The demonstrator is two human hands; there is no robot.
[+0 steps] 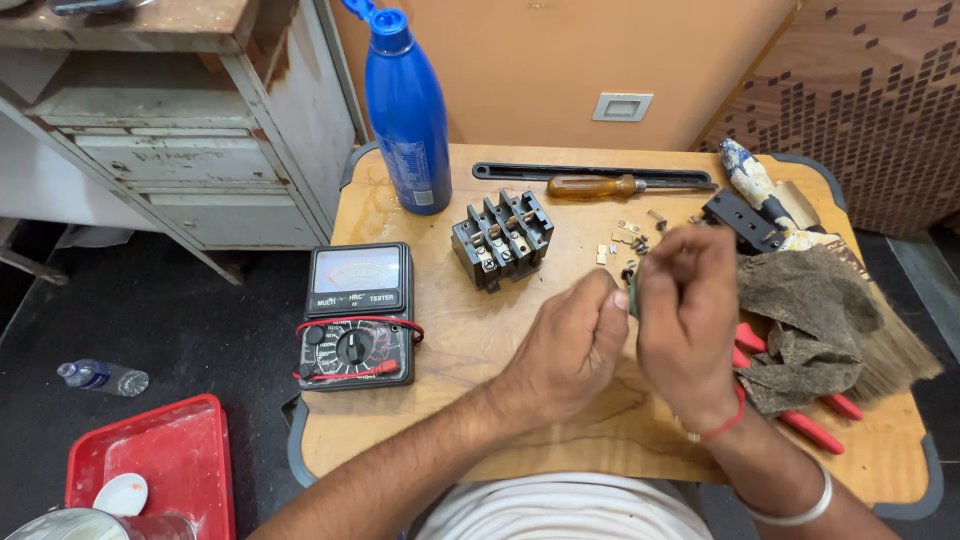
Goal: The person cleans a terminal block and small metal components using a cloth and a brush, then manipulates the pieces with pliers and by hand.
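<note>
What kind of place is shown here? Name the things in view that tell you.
Probably a small electrical repair bench: an analogue black multimeter with red leads, a black multi-terminal electrical block and a wooden-handled screwdriver lie on the worn wooden table.

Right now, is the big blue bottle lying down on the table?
No, the blue bottle stands upright near the back edge of the wooden table, behind the multimeter.

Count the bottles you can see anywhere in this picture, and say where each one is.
2. A tall blue bottle stands upright at the back left of the wooden table. A small clear bottle lies on the dark floor, left of the table. Others may be hidden.
</note>
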